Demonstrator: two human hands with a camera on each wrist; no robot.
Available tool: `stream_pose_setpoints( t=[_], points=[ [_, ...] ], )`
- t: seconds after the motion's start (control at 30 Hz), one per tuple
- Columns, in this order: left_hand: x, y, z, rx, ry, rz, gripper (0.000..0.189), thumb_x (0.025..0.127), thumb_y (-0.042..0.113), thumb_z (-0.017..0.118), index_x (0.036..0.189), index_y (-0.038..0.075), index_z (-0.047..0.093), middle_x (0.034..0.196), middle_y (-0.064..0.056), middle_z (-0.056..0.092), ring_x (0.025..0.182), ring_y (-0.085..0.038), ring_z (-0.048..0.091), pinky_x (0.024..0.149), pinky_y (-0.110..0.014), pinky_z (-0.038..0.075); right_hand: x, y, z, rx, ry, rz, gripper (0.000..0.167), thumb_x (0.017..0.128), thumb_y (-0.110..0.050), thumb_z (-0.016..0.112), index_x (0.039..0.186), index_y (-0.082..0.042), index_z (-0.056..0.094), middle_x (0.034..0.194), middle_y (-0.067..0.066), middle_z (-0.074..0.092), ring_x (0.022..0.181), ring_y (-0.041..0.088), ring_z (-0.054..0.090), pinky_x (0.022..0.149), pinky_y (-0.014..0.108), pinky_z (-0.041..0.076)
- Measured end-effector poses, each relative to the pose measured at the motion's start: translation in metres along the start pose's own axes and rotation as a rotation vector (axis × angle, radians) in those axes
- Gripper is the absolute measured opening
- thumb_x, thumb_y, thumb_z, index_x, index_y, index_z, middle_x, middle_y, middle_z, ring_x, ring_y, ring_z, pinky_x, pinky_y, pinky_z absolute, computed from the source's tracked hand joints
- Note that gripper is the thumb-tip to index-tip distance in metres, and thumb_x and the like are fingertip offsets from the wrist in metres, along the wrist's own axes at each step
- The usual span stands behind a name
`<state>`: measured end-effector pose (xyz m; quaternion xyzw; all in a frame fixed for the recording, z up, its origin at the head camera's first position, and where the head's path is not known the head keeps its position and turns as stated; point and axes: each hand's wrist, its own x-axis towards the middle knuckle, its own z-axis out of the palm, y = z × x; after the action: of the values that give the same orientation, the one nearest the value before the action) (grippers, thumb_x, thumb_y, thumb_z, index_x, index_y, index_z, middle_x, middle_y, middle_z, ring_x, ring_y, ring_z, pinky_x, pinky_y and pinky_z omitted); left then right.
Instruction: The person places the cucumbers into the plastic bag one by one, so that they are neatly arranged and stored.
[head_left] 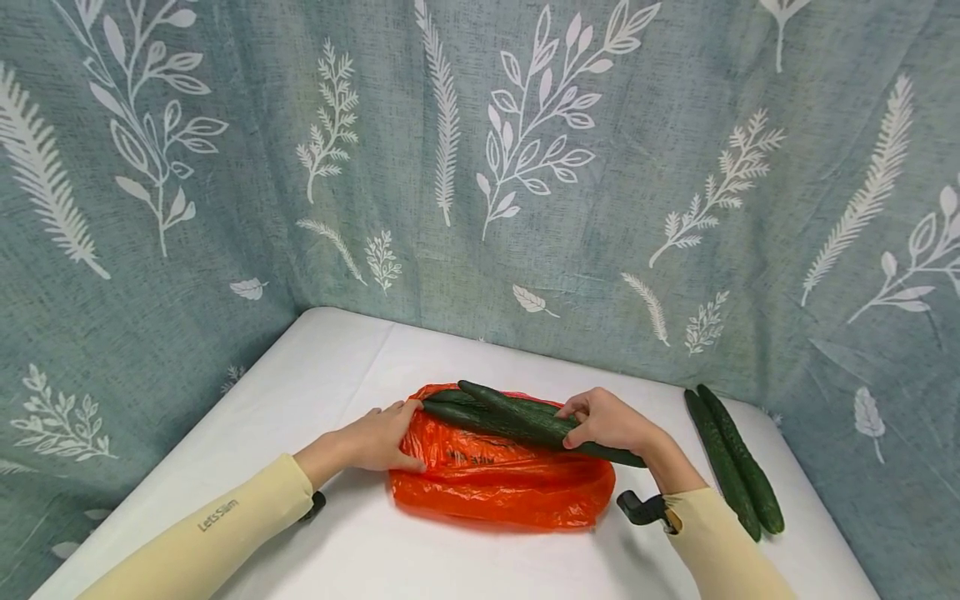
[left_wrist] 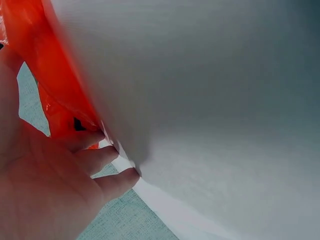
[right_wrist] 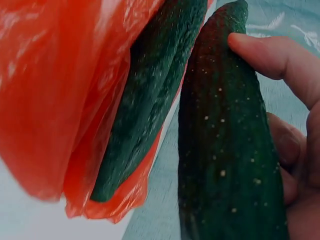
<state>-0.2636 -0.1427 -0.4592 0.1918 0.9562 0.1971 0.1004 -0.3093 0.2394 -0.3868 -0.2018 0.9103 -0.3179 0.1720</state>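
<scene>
My right hand grips a long dark green cucumber, with the thumb on one side and fingers on the other. This cucumber slants over an orange-red plastic bag lying on the table. More cucumbers lie inside the bag's mouth, partly covered by the film. At the bag's left end, my left hand holds the plastic between thumb and fingers. In the left wrist view, that hand's fingertips rest at the white table surface beside the bag.
Two more cucumbers lie side by side at the table's right. White cloth covers the table. A blue-green curtain with white leaf prints rises behind and along both sides.
</scene>
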Motion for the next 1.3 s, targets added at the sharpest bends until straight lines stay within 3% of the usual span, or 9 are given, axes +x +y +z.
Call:
stream_pose_setpoints(
  t=[0.27,0.73,0.97,1.3],
  points=[
    [0.000,-0.003,0.004,-0.050,0.030,-0.009,0.110,0.080,0.053,0.081,0.157,0.003,0.022,0.158,-0.014,0.040,0.143,-0.032,0.042,0.117,-0.055,0.031,0.010,-0.010,0.018,-0.046,-0.101,-0.065,0.033,0.077,-0.006,0.082,0.109,-0.007,0.074,0.055,-0.001,0.042,0.054,0.014,0.027,0.059,0.030,0.033],
    [0.003,-0.003,0.005,-0.014,0.011,-0.018,0.112,0.075,0.056,0.083,0.157,0.007,0.023,0.154,-0.016,0.043,0.140,-0.032,0.046,0.117,-0.057,0.031,0.023,-0.032,0.039,-0.190,-0.140,-0.071,0.032,0.077,-0.005,0.082,0.108,-0.009,0.075,0.060,0.004,0.054,0.056,0.013,0.037,0.058,0.028,0.033],
    [0.004,-0.001,0.004,-0.030,-0.007,-0.012,0.111,0.076,0.055,0.083,0.158,0.011,0.022,0.155,-0.016,0.042,0.140,-0.033,0.045,0.118,-0.059,0.028,0.027,-0.038,0.044,-0.227,-0.132,-0.069,0.030,0.078,-0.007,0.084,0.106,-0.011,0.075,0.092,0.000,0.068,0.074,0.015,0.049,0.066,0.032,0.044],
    [0.003,0.000,0.002,-0.037,-0.016,-0.014,0.110,0.078,0.054,0.083,0.158,0.011,0.021,0.157,-0.018,0.038,0.144,-0.035,0.041,0.119,-0.061,0.023,0.035,-0.042,0.055,-0.263,-0.103,-0.071,0.031,0.080,-0.011,0.083,0.110,-0.015,0.075,0.105,-0.002,0.071,0.085,0.014,0.058,0.078,0.036,0.052]
  ],
)
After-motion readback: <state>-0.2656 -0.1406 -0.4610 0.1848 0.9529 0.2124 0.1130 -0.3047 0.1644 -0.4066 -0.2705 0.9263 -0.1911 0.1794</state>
